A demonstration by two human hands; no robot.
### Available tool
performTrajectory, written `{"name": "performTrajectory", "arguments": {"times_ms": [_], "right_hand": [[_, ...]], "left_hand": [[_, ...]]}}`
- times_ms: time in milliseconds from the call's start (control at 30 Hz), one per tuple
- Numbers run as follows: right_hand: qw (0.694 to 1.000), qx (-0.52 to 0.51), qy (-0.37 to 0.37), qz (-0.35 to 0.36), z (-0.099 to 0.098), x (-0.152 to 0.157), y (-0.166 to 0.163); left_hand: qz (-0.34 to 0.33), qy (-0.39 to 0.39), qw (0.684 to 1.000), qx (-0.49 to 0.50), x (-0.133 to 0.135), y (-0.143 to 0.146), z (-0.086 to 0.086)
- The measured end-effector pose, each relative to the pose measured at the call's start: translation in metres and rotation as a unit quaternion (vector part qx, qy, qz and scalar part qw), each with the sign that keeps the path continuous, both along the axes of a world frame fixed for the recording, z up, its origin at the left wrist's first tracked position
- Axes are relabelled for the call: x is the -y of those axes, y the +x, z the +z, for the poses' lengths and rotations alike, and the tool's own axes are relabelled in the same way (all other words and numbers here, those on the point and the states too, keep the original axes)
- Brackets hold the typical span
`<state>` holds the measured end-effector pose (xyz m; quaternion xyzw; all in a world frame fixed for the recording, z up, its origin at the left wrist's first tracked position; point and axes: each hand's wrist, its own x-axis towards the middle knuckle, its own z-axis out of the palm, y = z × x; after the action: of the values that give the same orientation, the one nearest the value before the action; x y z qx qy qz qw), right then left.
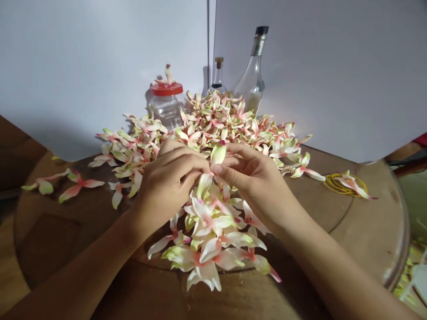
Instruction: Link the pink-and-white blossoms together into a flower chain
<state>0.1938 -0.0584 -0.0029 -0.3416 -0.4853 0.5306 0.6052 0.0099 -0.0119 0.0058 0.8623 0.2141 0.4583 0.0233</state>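
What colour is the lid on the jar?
The lid is red, clear in the head view.

The held flower (218,154) is raised mid-scene, a pale green-white petal upright with a magenta tip; its other petals are largely hidden. Below it, the near cluster (218,240) overlaps loosely: creamy petals, coral-pink centres, lime-green edges, some magenta tips. Similar blossoms form the far heap (213,118). 2 flowers (80,183) lie apart at left, and 1 lone flower (352,183) lies at right.
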Motion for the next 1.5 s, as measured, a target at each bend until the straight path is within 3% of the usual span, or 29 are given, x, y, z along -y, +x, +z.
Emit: {"name": "performTrajectory", "arguments": {"times_ms": [200, 367, 500, 600, 800, 1033, 1333, 1500], "right_hand": [[0.999, 0.036, 0.005, -0.039, 0.001, 0.002, -0.003], [0.997, -0.001, -0.011, -0.071, -0.002, 0.001, -0.005], [0.988, -0.028, 0.028, -0.147, -0.003, -0.008, 0.01], [0.975, -0.09, 0.012, -0.204, 0.0, -0.013, 0.021], [0.962, -0.178, -0.04, -0.204, 0.001, -0.015, 0.022], [0.95, -0.215, -0.019, -0.225, 0.001, -0.016, 0.025], [0.933, -0.242, 0.016, -0.266, 0.005, -0.018, 0.024], [0.922, -0.242, 0.032, -0.301, 0.007, -0.02, 0.057]], "left_hand": [[0.049, 0.007, 0.996, -0.073, 0.001, 0.002, -0.002], [0.071, 0.032, 0.992, -0.104, 0.006, 0.004, -0.001], [0.032, 0.003, 0.991, -0.132, 0.017, 0.007, 0.0], [-0.005, -0.017, 0.993, -0.12, 0.022, 0.01, 0.0], [-0.017, -0.04, 0.993, -0.114, 0.017, 0.008, -0.001], [0.024, -0.038, 0.992, -0.115, 0.016, 0.004, 0.0], [0.009, -0.046, 0.993, -0.105, 0.018, 0.005, 0.001], [0.012, -0.037, 0.995, -0.089, 0.02, 0.006, 0.002]]}}
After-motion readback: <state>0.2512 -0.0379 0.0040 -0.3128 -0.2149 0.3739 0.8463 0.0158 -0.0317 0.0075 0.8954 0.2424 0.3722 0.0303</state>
